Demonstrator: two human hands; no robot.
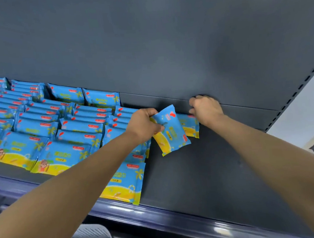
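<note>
Wipes pack (172,130), mid-frame over the shelf (213,170) — light, soft, slick film, likely best pinched at a sealed end; gripped at its top by left hand (143,125), right hand (205,110) curled on second pack (189,127) behind.

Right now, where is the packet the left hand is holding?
Head view, centre: the packet hangs over the bare shelf, between the left hand and right hand.

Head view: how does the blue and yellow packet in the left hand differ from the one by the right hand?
The left hand grips its blue and yellow packet tilted, top bent; the matching packet by the right hand stands upright on the dark shelf. The gripped packet shows whole; the other is half hidden behind it. Same print on both.
</note>
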